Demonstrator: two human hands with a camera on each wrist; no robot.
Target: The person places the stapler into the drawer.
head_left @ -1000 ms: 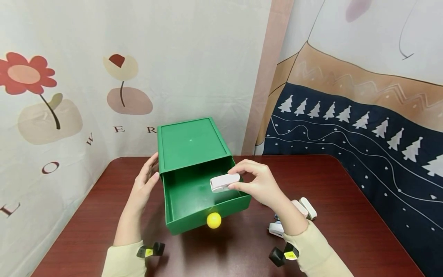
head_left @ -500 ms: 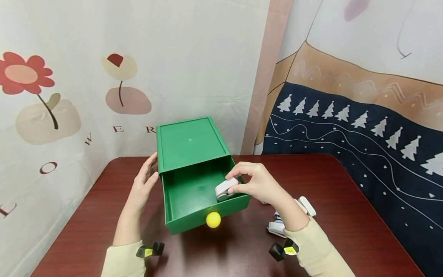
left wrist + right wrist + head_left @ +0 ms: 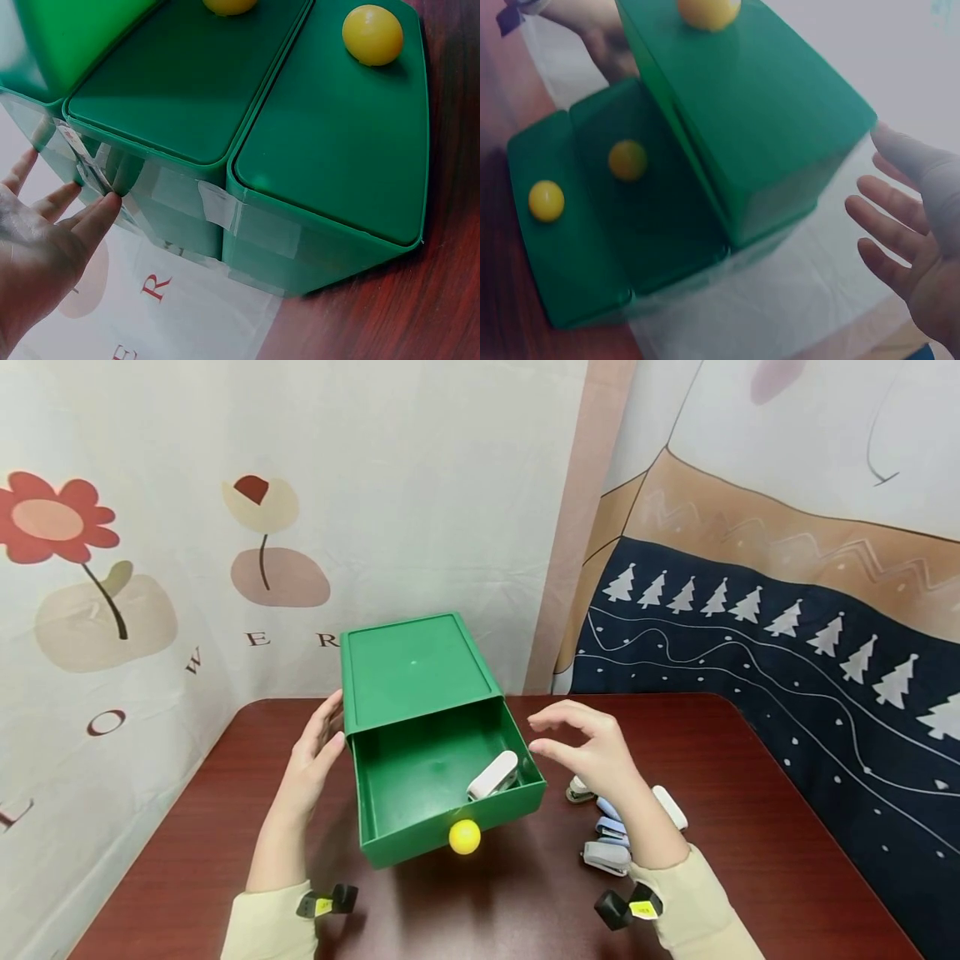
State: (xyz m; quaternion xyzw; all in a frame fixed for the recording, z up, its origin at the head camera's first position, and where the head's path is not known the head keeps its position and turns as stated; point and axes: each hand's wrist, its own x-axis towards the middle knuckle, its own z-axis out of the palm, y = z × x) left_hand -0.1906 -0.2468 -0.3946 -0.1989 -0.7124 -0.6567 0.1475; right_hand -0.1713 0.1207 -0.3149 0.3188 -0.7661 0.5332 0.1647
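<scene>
The white stapler (image 3: 492, 775) (if stapler it is; its fine detail is too small to confirm) lies in the open top drawer (image 3: 405, 777), near the front right corner, set at a slant beside the right wall. Its position there suggests a plain drop-in from the right, with no alignment sought.

The drawer stands pulled out of the green cabinet (image 3: 416, 672), its yellow knob (image 3: 464, 837) facing front; the opening presumably gives access from above. The lower drawers (image 3: 337, 112) are closed, and clear tape (image 3: 221, 202) runs along the side, apparently to bind the tiers.

The right hand (image 3: 592, 747) is just beside the drawer's right edge, fingers bent, thumb and fingertips parted, holding nothing. Contact with the drawer cannot be confirmed.

The left hand (image 3: 317, 747) has its fingers spread, tips resting on the cabinet's left side, probably as a steadying measure.

Further right on the table (image 3: 525, 902), partly hidden by the right forearm, lie a grey stapler (image 3: 606, 857), blue items (image 3: 611, 828) and another white item (image 3: 671, 807).
</scene>
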